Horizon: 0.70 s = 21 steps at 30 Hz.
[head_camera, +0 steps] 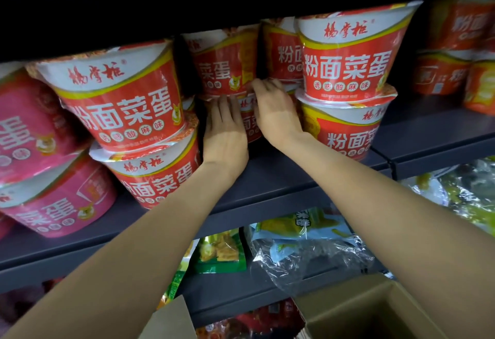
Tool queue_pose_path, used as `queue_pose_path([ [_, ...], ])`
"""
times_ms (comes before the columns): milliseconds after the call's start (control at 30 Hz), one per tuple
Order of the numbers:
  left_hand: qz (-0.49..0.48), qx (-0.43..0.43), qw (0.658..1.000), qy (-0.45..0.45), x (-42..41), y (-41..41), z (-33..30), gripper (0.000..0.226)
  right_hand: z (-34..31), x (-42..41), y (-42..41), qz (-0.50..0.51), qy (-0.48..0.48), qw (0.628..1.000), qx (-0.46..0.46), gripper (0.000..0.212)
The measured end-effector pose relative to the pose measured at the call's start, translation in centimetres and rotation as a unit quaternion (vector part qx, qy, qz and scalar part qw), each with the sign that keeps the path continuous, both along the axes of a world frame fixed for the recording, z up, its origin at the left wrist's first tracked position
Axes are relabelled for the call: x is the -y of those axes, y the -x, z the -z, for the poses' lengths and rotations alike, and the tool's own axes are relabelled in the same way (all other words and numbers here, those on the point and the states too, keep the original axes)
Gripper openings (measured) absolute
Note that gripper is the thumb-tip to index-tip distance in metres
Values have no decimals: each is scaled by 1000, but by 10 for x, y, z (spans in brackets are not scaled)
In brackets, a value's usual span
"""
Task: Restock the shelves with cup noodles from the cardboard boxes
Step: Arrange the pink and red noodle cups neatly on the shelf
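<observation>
Red cup noodles stand two high on the dark shelf [281,178]. Both my hands reach deep into a gap between the front stacks. My left hand [225,129] lies with straight fingers against the left side of a lower red cup [249,119] at the back. My right hand [273,108] rests over that cup's right side and rim, fingers bent toward the upper back cup [222,68] stacked on it. A front stack [126,108] stands to the left and another front stack [348,70] to the right.
Pink noodle cups [40,151] fill the far left, orange-red cups [455,52] the far right. Snack bags [302,242] lie on the shelf below. An open cardboard box [375,312] sits at the bottom right, a box flap [171,320] at bottom centre.
</observation>
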<state>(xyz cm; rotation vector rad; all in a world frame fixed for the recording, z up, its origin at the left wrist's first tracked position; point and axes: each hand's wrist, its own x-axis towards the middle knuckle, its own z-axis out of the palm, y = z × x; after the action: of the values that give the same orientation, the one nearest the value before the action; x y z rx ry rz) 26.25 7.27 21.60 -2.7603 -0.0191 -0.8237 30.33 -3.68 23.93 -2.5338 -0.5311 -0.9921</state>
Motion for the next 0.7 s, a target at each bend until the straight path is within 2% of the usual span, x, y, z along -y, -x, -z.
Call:
queue_pose_path([
  [67, 16, -33, 999, -1, -2, -2, 3, 83, 2, -1, 1, 0, -13, 1000, 0, 36],
  [233, 14, -51, 996, 67, -2, -13, -2, 76, 6, -8, -6, 39, 42, 998, -34, 46],
  [333, -1, -72, 992, 108, -1, -19, -1, 77, 2, -5, -4, 20, 24, 998, -51, 50],
  [467, -37, -73, 977, 196, -5, -28, -10, 77, 5, -7, 5, -10, 75, 997, -33, 57],
  [600, -11, -97, 973, 208, -1, -20, -12, 87, 8, -6, 1, -21, 82, 995, -61, 61],
  [700, 54, -67, 977, 196, -4, -13, -5, 91, 15, -2, 1, -41, 47, 996, -59, 67],
])
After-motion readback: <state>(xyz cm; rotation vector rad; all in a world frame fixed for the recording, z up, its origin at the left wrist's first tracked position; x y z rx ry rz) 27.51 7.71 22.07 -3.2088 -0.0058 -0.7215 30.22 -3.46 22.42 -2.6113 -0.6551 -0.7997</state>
